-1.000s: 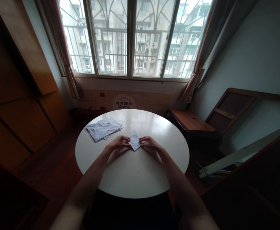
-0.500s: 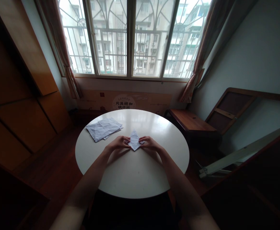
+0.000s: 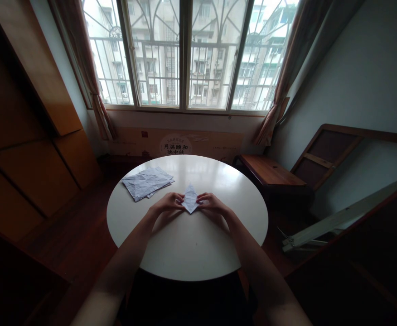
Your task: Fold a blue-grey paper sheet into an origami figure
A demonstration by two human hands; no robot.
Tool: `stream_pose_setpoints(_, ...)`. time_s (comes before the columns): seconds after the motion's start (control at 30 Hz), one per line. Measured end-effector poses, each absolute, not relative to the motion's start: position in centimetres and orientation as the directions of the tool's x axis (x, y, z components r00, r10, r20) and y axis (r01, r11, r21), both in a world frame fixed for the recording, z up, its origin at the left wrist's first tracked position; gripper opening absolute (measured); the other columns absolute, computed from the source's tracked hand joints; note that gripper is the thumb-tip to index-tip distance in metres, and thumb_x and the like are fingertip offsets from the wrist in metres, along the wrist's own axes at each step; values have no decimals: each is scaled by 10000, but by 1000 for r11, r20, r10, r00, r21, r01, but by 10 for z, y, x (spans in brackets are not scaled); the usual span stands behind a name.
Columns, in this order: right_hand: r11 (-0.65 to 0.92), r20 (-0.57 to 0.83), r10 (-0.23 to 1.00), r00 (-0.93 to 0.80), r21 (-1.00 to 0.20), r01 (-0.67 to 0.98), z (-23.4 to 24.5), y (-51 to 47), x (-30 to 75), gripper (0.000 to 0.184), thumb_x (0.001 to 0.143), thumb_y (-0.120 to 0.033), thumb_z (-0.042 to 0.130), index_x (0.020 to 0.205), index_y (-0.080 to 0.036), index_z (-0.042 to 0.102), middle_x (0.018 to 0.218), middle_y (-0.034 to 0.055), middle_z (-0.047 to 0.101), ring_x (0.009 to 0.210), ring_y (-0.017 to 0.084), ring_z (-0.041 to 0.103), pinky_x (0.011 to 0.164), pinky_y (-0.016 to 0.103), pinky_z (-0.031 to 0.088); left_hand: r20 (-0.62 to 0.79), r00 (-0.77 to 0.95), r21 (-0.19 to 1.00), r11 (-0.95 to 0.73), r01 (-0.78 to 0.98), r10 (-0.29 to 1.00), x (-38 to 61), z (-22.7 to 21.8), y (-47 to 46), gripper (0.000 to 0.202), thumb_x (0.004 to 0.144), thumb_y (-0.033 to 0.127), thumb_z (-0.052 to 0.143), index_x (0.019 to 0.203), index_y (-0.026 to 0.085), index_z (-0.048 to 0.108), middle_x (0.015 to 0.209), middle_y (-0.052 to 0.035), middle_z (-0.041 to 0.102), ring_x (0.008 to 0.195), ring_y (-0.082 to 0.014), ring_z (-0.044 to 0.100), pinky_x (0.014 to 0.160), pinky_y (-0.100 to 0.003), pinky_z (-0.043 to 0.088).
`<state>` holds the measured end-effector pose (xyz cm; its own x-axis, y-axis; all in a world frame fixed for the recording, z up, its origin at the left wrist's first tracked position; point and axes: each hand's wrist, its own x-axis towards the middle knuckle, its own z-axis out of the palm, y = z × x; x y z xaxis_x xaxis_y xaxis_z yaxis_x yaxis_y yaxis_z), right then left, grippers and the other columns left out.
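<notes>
A small folded sheet of paper, white and diamond-shaped, lies near the middle of the round white table. One point of it faces away from me and another faces toward me. My left hand grips its left corner between thumb and fingers. On the opposite side, my right hand is closed on the right corner in the same way. The fingertips hide both side corners. Beyond my left hand rests a stack of creased paper sheets.
A wooden bench stands past the table's right edge, with a wooden frame leaning behind it. Brown cabinets line the left side. A barred window and a printed cardboard panel are at the far side.
</notes>
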<state>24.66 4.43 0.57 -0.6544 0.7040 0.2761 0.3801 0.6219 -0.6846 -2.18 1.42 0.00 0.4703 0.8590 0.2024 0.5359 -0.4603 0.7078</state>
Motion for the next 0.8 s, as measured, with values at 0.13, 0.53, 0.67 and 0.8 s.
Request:
stream_pose_setpoints(0.13,634,267,708,-654,-649,422,6,43,246,310,714,-418,772,948,-214,774,1119,122,685,1052,276,627,964,429,470,195,491,704,-470,533,849,-22,3,12,379,659,479,788,844,148,783,1231,-153,659,1064,-300,655,899,-331,505)
stream_pose_setpoints(0.53,585,273,742,-612,-709,393,11,37,243,300,778,-462,701,909,-205,781,1086,125,707,989,269,664,917,406,511,181,502,696,-471,542,846,-21,7,10,372,685,495,763,840,157,783,1246,-153,650,1084,-300,645,900,-334,496)
stream_pose_setpoints(0.67,503,241,788,-566,-782,367,10,37,243,324,774,-483,690,877,-191,786,1072,125,715,936,268,685,863,386,541,175,491,692,-461,556,854,-21,8,9,395,662,496,778,858,153,780,1245,-155,650,1071,-302,649,890,-335,498)
stream_pose_setpoints(0.8,487,242,811,-533,-785,383,8,36,243,302,767,-453,699,880,-187,787,1062,123,719,913,265,690,851,379,548,184,484,681,-466,565,855,-20,7,9,382,659,518,778,778,155,773,1224,-153,663,1084,-301,643,895,-327,489)
